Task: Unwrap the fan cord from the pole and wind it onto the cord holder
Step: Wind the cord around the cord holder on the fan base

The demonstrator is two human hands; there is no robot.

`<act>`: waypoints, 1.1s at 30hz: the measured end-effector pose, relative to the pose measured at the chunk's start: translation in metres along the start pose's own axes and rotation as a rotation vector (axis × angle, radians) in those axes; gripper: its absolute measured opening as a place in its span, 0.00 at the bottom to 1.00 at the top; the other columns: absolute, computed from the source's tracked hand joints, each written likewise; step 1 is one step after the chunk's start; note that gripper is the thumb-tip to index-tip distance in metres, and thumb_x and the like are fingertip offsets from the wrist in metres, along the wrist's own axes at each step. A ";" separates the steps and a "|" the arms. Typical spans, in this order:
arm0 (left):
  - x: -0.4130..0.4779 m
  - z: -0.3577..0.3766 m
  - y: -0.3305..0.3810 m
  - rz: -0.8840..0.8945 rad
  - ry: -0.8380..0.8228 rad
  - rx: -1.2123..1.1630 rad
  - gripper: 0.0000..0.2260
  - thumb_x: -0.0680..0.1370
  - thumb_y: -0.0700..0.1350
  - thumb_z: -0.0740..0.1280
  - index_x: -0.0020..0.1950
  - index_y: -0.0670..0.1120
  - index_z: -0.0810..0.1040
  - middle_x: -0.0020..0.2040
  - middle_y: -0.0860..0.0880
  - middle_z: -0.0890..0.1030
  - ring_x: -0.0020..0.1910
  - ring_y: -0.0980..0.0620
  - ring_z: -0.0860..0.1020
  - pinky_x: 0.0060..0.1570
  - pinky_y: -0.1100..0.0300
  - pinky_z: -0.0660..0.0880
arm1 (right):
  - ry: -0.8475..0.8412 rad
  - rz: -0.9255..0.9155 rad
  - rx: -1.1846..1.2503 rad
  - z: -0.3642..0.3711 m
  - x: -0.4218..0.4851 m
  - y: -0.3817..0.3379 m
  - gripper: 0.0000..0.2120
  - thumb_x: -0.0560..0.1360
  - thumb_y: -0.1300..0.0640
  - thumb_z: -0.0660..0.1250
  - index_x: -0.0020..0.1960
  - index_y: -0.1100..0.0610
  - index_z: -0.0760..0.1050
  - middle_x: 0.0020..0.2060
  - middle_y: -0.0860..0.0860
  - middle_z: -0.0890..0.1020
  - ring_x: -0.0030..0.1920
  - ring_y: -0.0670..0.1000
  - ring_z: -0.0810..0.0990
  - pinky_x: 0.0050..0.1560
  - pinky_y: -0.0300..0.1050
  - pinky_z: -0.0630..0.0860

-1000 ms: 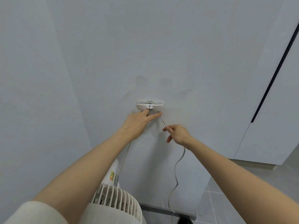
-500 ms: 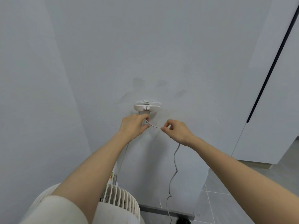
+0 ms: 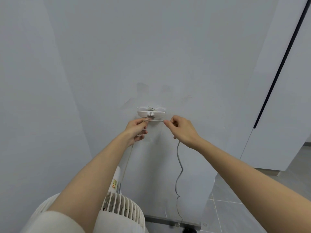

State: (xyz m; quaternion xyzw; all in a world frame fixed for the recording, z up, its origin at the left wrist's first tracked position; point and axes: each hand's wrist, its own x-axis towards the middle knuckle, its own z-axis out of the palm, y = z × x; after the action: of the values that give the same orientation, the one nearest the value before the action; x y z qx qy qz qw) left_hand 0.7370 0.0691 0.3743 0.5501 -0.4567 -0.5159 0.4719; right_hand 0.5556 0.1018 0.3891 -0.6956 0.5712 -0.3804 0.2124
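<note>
Both arms reach up from the bottom of the frame toward the middle, bare to the elbow. The left hand (image 3: 137, 130) sits just under the holder (image 3: 151, 113), fingers curled shut, pinching the cord (image 3: 178, 165) between thumb and forefinger. The right hand (image 3: 182, 129) is level with it, a little to the right, knuckles up, thumb and forefinger nipping the same cord. Between the two hands one short stretch of cord runs taut and level, just below the holder and near touching it. From under the right hand the cord drops in a wavy line down the wall (image 3: 168, 47) to the floor (image 3: 235, 216) at the bottom of the frame. A second, paler run hangs from under the left hand toward the fan (image 3: 121, 211) at lower left.

One holder, white, winged, fixed to the wall at frame centre. One fan, white, its ribbed grille showing beneath the left forearm. One cord. Two hands. A pale sleeve (image 3: 55, 222) shows at the lower left corner.
</note>
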 end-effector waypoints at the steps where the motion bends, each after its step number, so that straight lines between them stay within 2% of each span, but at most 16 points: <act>1: 0.001 -0.002 0.000 -0.014 0.016 -0.005 0.04 0.79 0.47 0.65 0.45 0.53 0.78 0.33 0.52 0.70 0.25 0.57 0.72 0.18 0.72 0.64 | 0.001 -0.004 0.000 0.001 -0.001 -0.002 0.15 0.76 0.44 0.62 0.38 0.54 0.70 0.28 0.46 0.71 0.34 0.51 0.72 0.41 0.53 0.79; 3: 0.002 -0.002 0.002 -0.025 0.065 -0.011 0.01 0.78 0.46 0.66 0.47 0.52 0.77 0.33 0.51 0.70 0.19 0.59 0.71 0.18 0.72 0.61 | 0.015 -0.030 0.006 0.000 -0.002 -0.006 0.09 0.77 0.49 0.62 0.43 0.53 0.73 0.28 0.46 0.72 0.32 0.48 0.71 0.37 0.45 0.71; 5: 0.004 -0.001 0.003 -0.021 0.130 -0.037 0.03 0.77 0.44 0.66 0.45 0.51 0.76 0.33 0.51 0.71 0.17 0.59 0.72 0.17 0.73 0.60 | 0.034 -0.069 0.058 -0.001 -0.003 -0.012 0.04 0.77 0.55 0.62 0.47 0.54 0.75 0.31 0.47 0.73 0.32 0.47 0.71 0.35 0.39 0.69; 9: 0.007 0.000 0.007 0.007 0.269 -0.069 0.03 0.74 0.42 0.70 0.42 0.49 0.78 0.34 0.49 0.75 0.28 0.54 0.77 0.17 0.72 0.63 | 0.039 -0.166 0.094 0.001 0.001 -0.025 0.09 0.76 0.64 0.59 0.49 0.53 0.75 0.37 0.45 0.76 0.30 0.43 0.70 0.31 0.31 0.66; 11: 0.008 -0.001 0.008 0.016 0.306 -0.081 0.03 0.72 0.40 0.72 0.43 0.47 0.80 0.38 0.47 0.79 0.29 0.52 0.80 0.17 0.71 0.64 | 0.029 -0.192 0.109 0.001 0.003 -0.032 0.08 0.77 0.63 0.60 0.49 0.53 0.76 0.39 0.47 0.78 0.28 0.41 0.70 0.29 0.30 0.66; 13: 0.008 -0.005 0.009 0.019 0.344 -0.116 0.07 0.70 0.38 0.74 0.46 0.45 0.81 0.40 0.46 0.81 0.29 0.52 0.81 0.17 0.71 0.64 | 0.027 -0.210 0.101 0.000 0.006 -0.036 0.07 0.78 0.61 0.62 0.51 0.55 0.78 0.42 0.48 0.80 0.26 0.39 0.71 0.28 0.30 0.65; 15: 0.008 -0.010 0.011 0.047 0.352 -0.148 0.10 0.68 0.36 0.75 0.47 0.44 0.81 0.41 0.45 0.82 0.26 0.53 0.80 0.17 0.71 0.65 | 0.055 -0.222 0.046 0.000 0.009 -0.038 0.08 0.78 0.57 0.63 0.52 0.53 0.80 0.43 0.46 0.80 0.27 0.38 0.71 0.33 0.32 0.65; 19: 0.009 -0.023 0.013 0.136 0.348 0.017 0.09 0.69 0.40 0.76 0.48 0.45 0.83 0.39 0.48 0.83 0.30 0.53 0.81 0.20 0.70 0.70 | 0.086 -0.211 -0.019 0.005 0.015 -0.044 0.11 0.78 0.56 0.63 0.55 0.50 0.82 0.48 0.47 0.83 0.42 0.46 0.77 0.47 0.43 0.74; 21: 0.008 -0.024 0.013 0.165 0.359 0.071 0.08 0.70 0.43 0.75 0.48 0.47 0.84 0.38 0.50 0.83 0.32 0.52 0.82 0.25 0.67 0.72 | 0.073 -0.216 0.039 0.011 0.019 -0.048 0.11 0.78 0.57 0.64 0.57 0.53 0.82 0.52 0.50 0.84 0.47 0.48 0.78 0.49 0.40 0.72; 25: 0.012 -0.021 0.014 0.198 0.380 0.111 0.07 0.72 0.44 0.73 0.49 0.48 0.84 0.40 0.51 0.83 0.34 0.50 0.82 0.30 0.63 0.75 | 0.045 -0.222 0.050 0.019 0.024 -0.052 0.14 0.79 0.60 0.61 0.62 0.56 0.79 0.54 0.54 0.83 0.48 0.44 0.75 0.45 0.30 0.68; 29: 0.019 -0.023 0.015 0.238 0.383 0.181 0.07 0.73 0.45 0.72 0.50 0.49 0.84 0.38 0.52 0.82 0.36 0.49 0.83 0.39 0.57 0.81 | 0.058 -0.233 -0.009 0.021 0.026 -0.052 0.15 0.80 0.61 0.58 0.62 0.55 0.78 0.54 0.54 0.80 0.52 0.48 0.76 0.51 0.34 0.66; 31: 0.022 -0.023 0.013 0.231 0.368 0.113 0.08 0.73 0.43 0.71 0.52 0.46 0.83 0.39 0.50 0.82 0.34 0.50 0.82 0.36 0.59 0.81 | 0.073 -0.237 -0.028 0.018 0.026 -0.053 0.13 0.80 0.60 0.58 0.59 0.56 0.79 0.52 0.54 0.80 0.49 0.48 0.73 0.49 0.35 0.65; 33: 0.024 -0.023 0.011 0.219 0.325 -0.003 0.07 0.74 0.40 0.70 0.52 0.44 0.81 0.39 0.49 0.81 0.30 0.57 0.80 0.29 0.68 0.77 | 0.066 -0.230 -0.015 0.015 0.026 -0.053 0.11 0.79 0.60 0.59 0.56 0.57 0.79 0.50 0.53 0.80 0.46 0.49 0.74 0.47 0.37 0.67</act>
State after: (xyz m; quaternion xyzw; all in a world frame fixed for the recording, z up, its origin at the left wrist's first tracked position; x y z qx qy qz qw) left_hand 0.7607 0.0454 0.3822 0.5725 -0.4308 -0.3668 0.5934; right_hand 0.6024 0.0884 0.4258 -0.7450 0.4974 -0.4208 0.1432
